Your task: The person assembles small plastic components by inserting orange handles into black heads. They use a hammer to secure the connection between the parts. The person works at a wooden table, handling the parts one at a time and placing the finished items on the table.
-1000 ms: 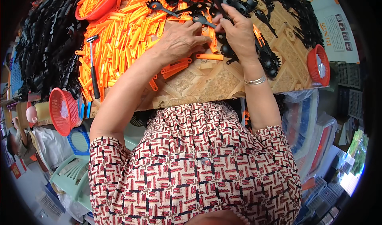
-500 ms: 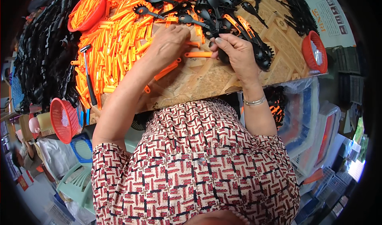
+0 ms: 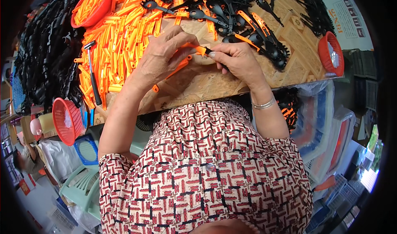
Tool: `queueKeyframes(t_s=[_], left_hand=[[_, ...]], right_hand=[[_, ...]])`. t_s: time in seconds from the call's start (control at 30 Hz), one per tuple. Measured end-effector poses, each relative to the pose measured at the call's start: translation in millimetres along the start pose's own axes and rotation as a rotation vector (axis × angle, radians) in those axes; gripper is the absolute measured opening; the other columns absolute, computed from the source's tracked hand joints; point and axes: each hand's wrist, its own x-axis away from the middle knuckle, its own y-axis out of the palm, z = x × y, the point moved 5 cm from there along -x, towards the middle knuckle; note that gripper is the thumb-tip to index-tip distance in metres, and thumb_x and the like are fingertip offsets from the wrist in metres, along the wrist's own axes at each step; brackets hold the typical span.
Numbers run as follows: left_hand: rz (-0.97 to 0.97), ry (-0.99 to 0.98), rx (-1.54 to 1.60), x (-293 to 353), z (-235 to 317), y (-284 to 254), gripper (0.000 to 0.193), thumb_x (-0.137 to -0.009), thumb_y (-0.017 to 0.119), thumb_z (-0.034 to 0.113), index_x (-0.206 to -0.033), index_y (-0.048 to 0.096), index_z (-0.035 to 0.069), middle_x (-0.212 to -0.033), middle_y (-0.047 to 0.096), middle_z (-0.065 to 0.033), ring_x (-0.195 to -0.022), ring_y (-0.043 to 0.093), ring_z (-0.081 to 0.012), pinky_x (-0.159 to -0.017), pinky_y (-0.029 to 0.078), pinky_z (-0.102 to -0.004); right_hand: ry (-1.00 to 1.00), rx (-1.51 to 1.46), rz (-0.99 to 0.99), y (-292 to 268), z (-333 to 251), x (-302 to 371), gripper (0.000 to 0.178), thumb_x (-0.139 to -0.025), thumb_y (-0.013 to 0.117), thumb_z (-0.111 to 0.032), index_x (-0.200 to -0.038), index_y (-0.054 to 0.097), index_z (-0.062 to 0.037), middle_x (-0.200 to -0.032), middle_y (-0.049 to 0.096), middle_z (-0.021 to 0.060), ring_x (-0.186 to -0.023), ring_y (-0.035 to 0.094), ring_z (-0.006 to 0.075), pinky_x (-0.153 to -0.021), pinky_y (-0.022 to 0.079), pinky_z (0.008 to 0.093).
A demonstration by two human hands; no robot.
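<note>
My left hand [image 3: 165, 54] is closed around an orange plastic handle [image 3: 201, 50], whose end shows beyond the fingers. My right hand [image 3: 240, 62] pinches a black kitchen utensil by its stem [image 3: 208, 51]; its head is mostly hidden by the hand. Stem and handle end meet between my two hands, over the near part of the table. Beside my left hand lies a big heap of orange handles [image 3: 120, 48]. Another loose orange handle [image 3: 178, 68] rests below that hand. Black spoons and pasta servers [image 3: 225, 10] lie beyond, some with orange handles fitted.
A small hammer [image 3: 92, 68] lies on the left of the heap. Red baskets stand at the far left [image 3: 108, 10], the near left [image 3: 66, 124] and the right edge [image 3: 331, 54]. Black utensils pile up along the left [image 3: 45, 52]. The table's front edge [image 3: 198, 103] runs before me.
My left hand has taken hold of an orange handle. My right hand has turned the black utensil and moved slightly left, so stem and handle meet. Another utensil with an orange handle now lies beyond my right hand.
</note>
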Motion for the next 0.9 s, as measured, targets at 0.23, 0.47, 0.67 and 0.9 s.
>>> queueKeyframes(t_s=[0.23,0.47,0.67,0.9], left_hand=[[0.008,-0.037,0.024,0.6,-4.6,-4.2,0.022,-0.089,0.073,0.003,-0.110,0.067,0.006,-0.096,0.062,-0.0091,-0.085,0.065,-0.0256,-0.072,0.053,-0.0367],[-0.019,0.000,-0.026,-0.2,3.9,-4.0,0.018,-0.085,0.077,0.003,-0.102,0.070,0.005,-0.089,0.060,-0.0087,-0.082,0.064,-0.0251,-0.071,0.052,-0.0360],[0.016,-0.032,-0.084,7.6,0.5,3.4,0.018,-0.081,0.079,0.002,-0.097,0.072,0.006,-0.083,0.058,-0.0079,-0.076,0.059,-0.0255,-0.067,0.048,-0.0360],[0.074,-0.019,-0.063,8.4,5.8,8.9,0.018,-0.080,0.080,0.003,-0.095,0.072,0.006,-0.082,0.057,-0.0080,-0.076,0.060,-0.0261,-0.068,0.047,-0.0377]], right_hand=[[0.061,-0.120,-0.058,1.0,6.0,-1.9,0.017,-0.097,0.070,-0.014,-0.091,0.077,0.0001,-0.063,0.064,-0.0008,-0.050,0.057,0.0034,-0.047,0.045,0.0198],[0.072,-0.141,-0.152,5.4,10.1,-3.5,0.017,-0.097,0.070,-0.014,-0.090,0.076,0.0001,-0.063,0.064,-0.0007,-0.050,0.056,0.0035,-0.046,0.043,0.0200],[-0.431,0.382,-0.019,8.7,-9.4,7.3,0.018,-0.094,0.069,-0.010,-0.079,0.067,-0.0001,-0.060,0.059,0.0040,-0.052,0.058,0.0052,-0.048,0.043,0.0289],[-0.262,0.214,-0.100,-2.2,-16.7,8.3,0.008,-0.088,0.072,-0.011,-0.088,0.071,-0.0030,-0.066,0.062,0.0132,-0.053,0.059,0.0217,-0.053,0.045,0.0323]])
